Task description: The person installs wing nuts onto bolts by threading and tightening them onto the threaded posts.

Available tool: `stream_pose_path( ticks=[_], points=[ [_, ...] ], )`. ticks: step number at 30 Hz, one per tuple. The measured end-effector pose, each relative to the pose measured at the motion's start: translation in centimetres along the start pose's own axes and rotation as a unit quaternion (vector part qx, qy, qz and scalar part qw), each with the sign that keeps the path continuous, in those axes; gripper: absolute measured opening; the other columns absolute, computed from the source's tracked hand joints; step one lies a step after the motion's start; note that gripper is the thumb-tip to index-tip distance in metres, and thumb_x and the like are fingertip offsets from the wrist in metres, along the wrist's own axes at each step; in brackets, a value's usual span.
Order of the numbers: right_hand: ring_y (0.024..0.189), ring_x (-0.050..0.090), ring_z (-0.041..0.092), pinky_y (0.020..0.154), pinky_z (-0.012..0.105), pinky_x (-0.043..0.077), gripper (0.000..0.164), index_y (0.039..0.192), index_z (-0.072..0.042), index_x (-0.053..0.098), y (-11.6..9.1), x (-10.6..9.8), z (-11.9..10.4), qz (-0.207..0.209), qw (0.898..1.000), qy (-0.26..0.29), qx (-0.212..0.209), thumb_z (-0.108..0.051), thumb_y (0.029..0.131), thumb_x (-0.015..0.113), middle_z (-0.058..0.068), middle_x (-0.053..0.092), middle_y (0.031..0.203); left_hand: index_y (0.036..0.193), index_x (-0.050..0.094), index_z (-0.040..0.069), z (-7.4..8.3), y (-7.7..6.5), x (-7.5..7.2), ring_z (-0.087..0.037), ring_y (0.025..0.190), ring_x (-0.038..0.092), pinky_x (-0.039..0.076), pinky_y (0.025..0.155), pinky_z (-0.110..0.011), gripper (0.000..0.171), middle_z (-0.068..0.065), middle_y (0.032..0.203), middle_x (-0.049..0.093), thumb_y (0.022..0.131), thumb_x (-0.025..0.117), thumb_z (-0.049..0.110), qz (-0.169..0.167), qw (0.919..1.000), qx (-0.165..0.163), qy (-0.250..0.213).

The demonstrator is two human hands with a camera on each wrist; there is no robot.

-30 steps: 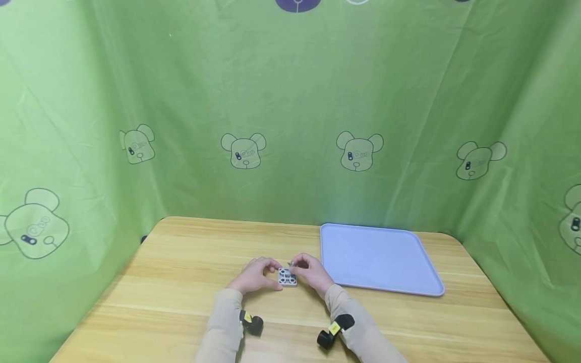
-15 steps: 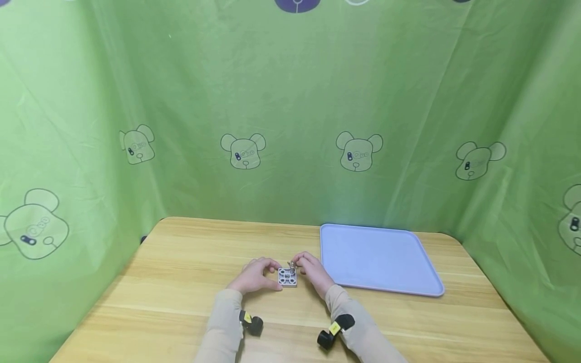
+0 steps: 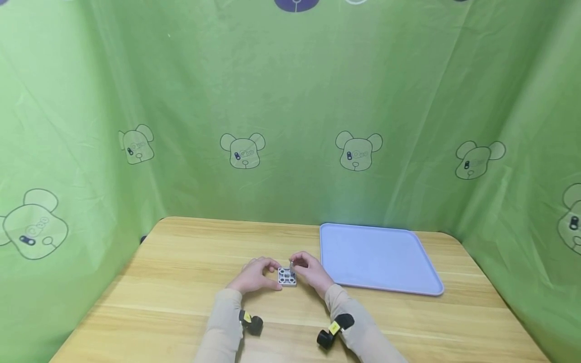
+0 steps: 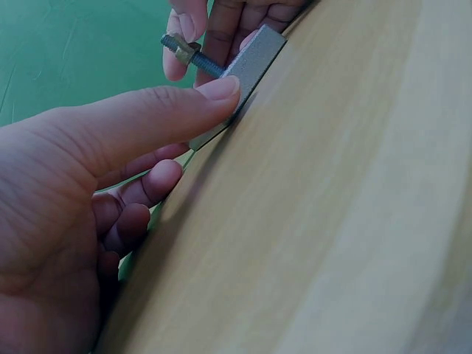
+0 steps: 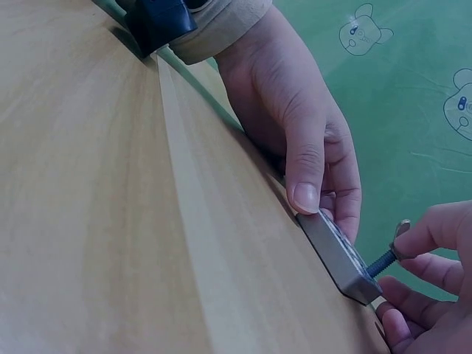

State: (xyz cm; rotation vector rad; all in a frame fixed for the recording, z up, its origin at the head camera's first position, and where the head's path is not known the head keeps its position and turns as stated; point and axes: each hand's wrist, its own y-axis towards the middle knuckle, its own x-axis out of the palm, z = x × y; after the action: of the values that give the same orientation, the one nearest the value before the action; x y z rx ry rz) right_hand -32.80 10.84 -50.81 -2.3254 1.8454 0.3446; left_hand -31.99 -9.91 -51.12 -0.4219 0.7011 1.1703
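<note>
A small grey square block [image 3: 284, 283] with several round holes lies on the wooden table in front of the person. The left hand [image 3: 254, 276] pinches it by the near left side, with the thumb on its edge in the left wrist view. From one corner rises a threaded bolt [image 4: 212, 67], tilted in that view. A wing nut [image 5: 402, 230] sits on this bolt near its free end. At the block's far right corner, the right hand [image 3: 314, 275] grips the wing nut between thumb and finger, partly covering it.
A pale blue tray [image 3: 376, 257] lies on the table at the back right, just beyond the right hand. Green curtain [image 3: 290, 191] with printed bear heads surrounds the table [image 3: 181, 282] at the back and sides. Both wrists wear black cameras.
The right fingers shift around the wing nut: half a second ago they were drawn back and straighter, and now they curl over it again. The left hand and block stay nearly still.
</note>
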Motion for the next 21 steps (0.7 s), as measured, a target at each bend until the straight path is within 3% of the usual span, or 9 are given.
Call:
stream_pose_path(
  ticks=[9,21],
  points=[
    [0.101,0.059,0.017,0.098,0.039,0.045,0.019,0.102,-0.005,0.063,0.1,0.1,0.2,0.003,1.0,-0.017,0.007,-0.005,0.083,0.068,0.008,0.067,0.105,0.111,0.067,0.024,0.0,0.1,0.0,-0.014,0.096,0.048,0.039,0.087,-0.04,0.051,0.006,0.101,0.061,0.065,0.086,0.037,-0.002,1.0,-0.003,-0.004],
    [0.097,0.057,0.02,0.09,0.034,0.043,0.021,0.098,0.002,0.061,-0.6,0.5,-1.3,0.03,0.999,-0.02,0.016,-0.006,0.082,0.072,0.013,0.065,0.103,0.111,0.067,0.026,0.1,0.0,-0.1,-0.014,0.096,0.047,0.037,0.089,-0.042,0.05,0.007,0.101,0.06,0.066,0.085,0.038,-0.003,1.0,-0.004,-0.003]
  ],
)
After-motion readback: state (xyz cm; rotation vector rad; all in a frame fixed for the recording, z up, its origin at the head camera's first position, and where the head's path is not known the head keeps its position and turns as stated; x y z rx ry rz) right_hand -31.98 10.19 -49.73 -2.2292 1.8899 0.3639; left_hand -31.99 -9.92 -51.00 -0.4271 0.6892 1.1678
